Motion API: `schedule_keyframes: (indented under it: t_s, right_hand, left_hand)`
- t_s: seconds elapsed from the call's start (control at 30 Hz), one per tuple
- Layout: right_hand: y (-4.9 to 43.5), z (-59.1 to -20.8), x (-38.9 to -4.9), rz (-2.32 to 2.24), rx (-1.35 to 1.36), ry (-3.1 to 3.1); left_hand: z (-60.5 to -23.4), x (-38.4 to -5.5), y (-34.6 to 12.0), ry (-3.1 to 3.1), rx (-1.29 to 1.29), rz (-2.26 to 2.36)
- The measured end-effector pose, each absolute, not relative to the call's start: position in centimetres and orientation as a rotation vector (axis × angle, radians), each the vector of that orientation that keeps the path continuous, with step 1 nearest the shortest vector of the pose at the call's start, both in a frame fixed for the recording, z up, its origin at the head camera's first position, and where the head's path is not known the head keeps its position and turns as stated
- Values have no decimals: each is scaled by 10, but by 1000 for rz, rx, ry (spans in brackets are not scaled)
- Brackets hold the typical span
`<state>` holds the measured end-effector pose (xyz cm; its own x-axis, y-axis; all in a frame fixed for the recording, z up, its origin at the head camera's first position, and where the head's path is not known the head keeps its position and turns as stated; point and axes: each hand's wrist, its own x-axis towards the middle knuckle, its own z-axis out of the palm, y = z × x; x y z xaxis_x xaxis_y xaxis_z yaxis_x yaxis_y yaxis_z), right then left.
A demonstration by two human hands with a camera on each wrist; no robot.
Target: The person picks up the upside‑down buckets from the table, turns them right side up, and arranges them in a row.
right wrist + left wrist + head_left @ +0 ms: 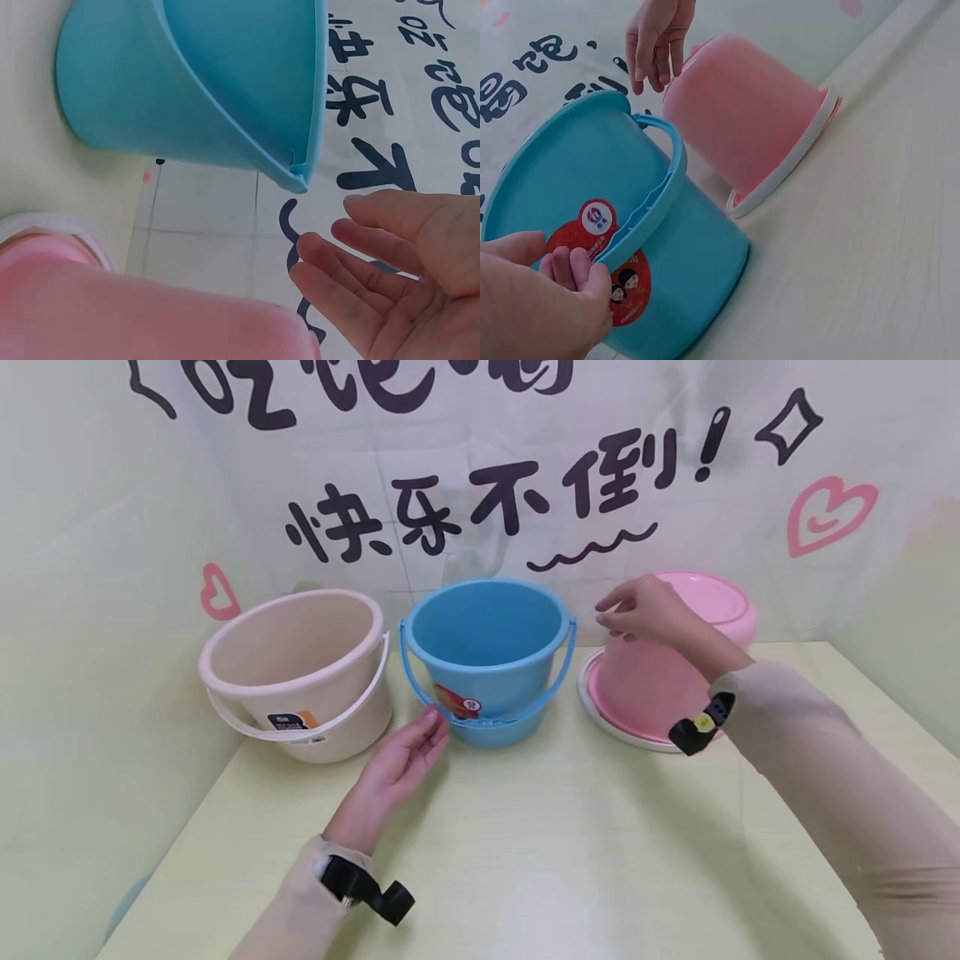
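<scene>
A blue bucket (491, 664) stands upright in the middle of the table, its handle (491, 721) hanging down across the front. My left hand (397, 760) is at the handle's left side, fingertips right at it and fingers fairly straight. In the left wrist view, that handle (649, 217) crosses a red label (634, 289) on the bucket. My right hand (645, 610) hovers, fingers loosely bent and holding nothing, between the blue bucket and an upside-down pink bucket (637, 672). From the right wrist, the blue rim (296, 180) shows just beyond my fingertips.
A beige bucket (345, 693) with a white handle (330, 727) stands upright at the left. Round the pink bucket's lower edge runs a white ring (592, 702). Behind the buckets hangs a white sheet (420, 452) with black characters. The pale table (570, 852) extends towards me.
</scene>
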<state>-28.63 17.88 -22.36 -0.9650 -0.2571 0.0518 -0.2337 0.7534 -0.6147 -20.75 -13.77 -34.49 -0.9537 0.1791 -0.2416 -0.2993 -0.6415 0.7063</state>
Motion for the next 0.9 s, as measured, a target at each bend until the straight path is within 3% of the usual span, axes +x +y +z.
schedule_keyframes:
  t_s: [0.47, 0.9]
  right_hand:
    - [222, -247, -256, -1038, -499, 2915]
    - [279, -271, -234, -1046, -451, 2907]
  left_hand:
    - [-341, -193, -73, 1246, -60, 2489]
    - [-342, -208, -2, 1252, 113, 2283]
